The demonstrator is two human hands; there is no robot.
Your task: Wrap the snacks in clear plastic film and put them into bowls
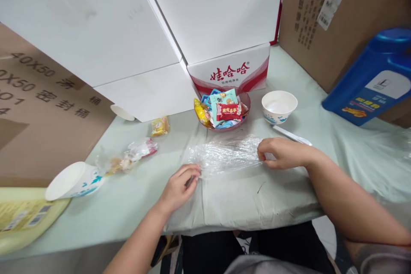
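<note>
The plastic film (226, 154) is pinched at opposite ends by the curled left hand (179, 186) and right hand (284, 153); creases are best eased by gentle, even tension.

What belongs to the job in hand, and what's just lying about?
In use:
clear plastic film, between left hand and right hand

Not being handled:
translucent bowl of wrapped snacks
upright paper bowl
tipped paper bowl
white plastic utensil
blue bottle
pale-yellow container

I have a clear, crinkled, thin plastic sheet (227, 155) spread sideways between my left hand (180, 185) and right hand (284, 153).
</note>
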